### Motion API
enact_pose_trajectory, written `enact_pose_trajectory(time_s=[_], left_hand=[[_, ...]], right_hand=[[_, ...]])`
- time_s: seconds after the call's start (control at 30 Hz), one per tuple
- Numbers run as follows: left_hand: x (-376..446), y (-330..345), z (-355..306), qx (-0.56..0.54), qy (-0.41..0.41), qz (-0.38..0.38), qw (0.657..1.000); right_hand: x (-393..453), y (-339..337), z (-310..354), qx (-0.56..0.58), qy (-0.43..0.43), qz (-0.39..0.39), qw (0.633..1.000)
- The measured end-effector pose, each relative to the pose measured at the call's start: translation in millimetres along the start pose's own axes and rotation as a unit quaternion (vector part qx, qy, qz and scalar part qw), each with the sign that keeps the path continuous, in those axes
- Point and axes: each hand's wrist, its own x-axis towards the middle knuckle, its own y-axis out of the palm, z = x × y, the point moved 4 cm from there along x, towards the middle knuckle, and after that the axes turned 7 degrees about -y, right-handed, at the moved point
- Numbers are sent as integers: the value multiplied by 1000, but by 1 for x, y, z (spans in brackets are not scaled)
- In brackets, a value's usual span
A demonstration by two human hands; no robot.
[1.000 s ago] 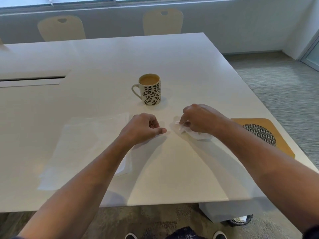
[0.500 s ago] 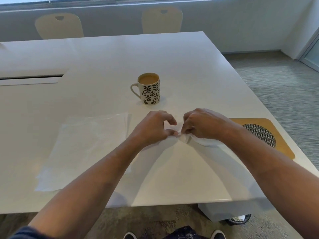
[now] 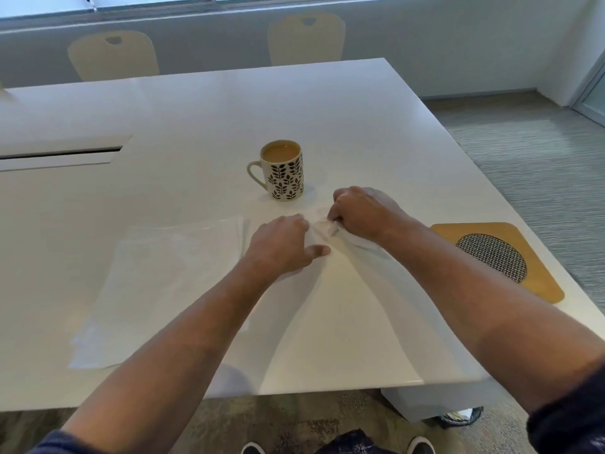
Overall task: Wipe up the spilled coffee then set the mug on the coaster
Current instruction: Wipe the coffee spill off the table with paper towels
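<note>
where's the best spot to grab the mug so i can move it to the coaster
Take the mug by its handle, which sticks out on the left, so come from that side with the left hand. It stands upright and nearly full of coffee, so a handle grip held level probably spills least on the way to the coaster.

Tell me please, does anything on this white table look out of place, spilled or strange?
No coffee puddle shows. The leaf-patterned ceramic mug stands upright and nearly full on the bare white table, not on the wooden coaster with the mesh centre. Both hands meet over a crumpled white tissue.
</note>
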Motion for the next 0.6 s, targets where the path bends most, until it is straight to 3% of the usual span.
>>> enact_pose_trajectory(time_s=[0.23, 0.6], left_hand=[[-4, 15, 12, 10, 26, 194, 981], [-12, 37, 20, 2, 19, 167, 986]], right_hand=[[-13, 1, -21, 5, 61, 3, 998], [-37, 4, -5, 79, -23, 38, 996]])
